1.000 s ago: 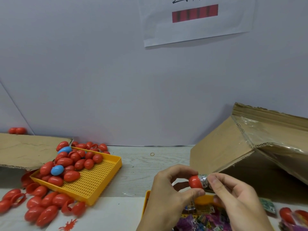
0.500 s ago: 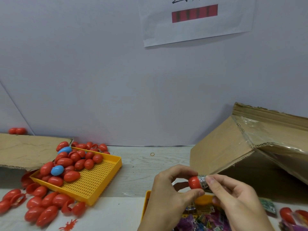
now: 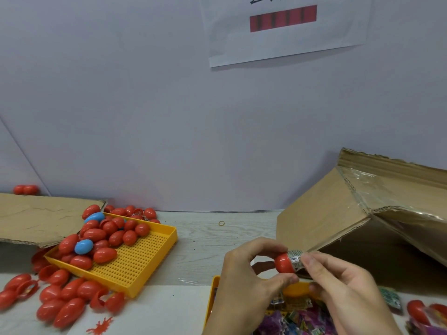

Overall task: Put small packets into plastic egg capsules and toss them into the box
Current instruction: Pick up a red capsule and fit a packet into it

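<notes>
Two hands at five o'clock: left hand (image 3: 244,284) pinches the egg (image 3: 284,263) steady, right hand (image 3: 348,291) pinches the packet (image 3: 296,258), feeding it in.

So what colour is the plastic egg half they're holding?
Red, clearest in the head view: the red plastic egg half, held by the left hand.

Both hands meet low in the near right of the scene. The left hand (image 3: 244,284) curls thumb and fingertips round a red egg capsule half (image 3: 284,263). The right hand (image 3: 343,290) pinches a small packet (image 3: 296,259) at the capsule's open end, fingers bent.
</notes>
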A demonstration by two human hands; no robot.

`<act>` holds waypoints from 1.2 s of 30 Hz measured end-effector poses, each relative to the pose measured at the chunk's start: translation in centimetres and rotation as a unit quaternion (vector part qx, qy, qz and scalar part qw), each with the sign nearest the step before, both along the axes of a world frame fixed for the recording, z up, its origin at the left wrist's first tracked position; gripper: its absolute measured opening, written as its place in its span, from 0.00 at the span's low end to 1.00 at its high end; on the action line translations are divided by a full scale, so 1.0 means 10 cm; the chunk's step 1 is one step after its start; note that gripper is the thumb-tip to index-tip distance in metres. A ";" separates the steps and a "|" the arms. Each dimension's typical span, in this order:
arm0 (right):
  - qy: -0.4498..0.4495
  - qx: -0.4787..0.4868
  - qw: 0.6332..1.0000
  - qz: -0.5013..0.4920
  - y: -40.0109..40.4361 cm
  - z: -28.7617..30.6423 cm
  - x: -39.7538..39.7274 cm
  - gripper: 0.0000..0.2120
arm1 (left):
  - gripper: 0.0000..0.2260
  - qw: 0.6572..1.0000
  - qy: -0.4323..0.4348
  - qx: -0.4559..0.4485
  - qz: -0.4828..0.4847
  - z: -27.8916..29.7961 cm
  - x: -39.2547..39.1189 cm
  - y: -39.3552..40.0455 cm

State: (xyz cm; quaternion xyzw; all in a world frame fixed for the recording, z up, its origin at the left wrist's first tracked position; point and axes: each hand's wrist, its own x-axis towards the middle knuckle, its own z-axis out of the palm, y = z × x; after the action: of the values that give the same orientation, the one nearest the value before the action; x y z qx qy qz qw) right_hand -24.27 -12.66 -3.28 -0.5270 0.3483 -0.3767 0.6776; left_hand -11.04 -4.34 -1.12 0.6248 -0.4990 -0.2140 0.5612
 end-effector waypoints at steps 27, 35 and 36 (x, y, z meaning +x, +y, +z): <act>0.082 -0.107 0.989 -0.052 0.17 0.19 0.02 0.04 | 0.14 0.992 -0.113 -0.049 0.015 -0.05 0.00 -0.04; 0.080 -0.136 0.987 -0.034 0.19 0.19 -0.01 0.08 | 0.13 0.996 -0.076 -0.042 0.031 -0.03 -0.04 -0.02; 0.086 -0.156 0.983 -0.033 0.19 0.17 -0.01 0.11 | 0.14 0.996 -0.075 -0.039 0.033 -0.03 -0.04 -0.02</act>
State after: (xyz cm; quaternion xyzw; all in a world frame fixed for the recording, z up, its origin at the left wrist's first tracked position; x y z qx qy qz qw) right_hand -24.40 -10.79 -1.58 -0.6449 0.3596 -0.4017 0.5418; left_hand -11.46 -4.56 -1.42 0.6328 -0.5266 -0.1281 0.5531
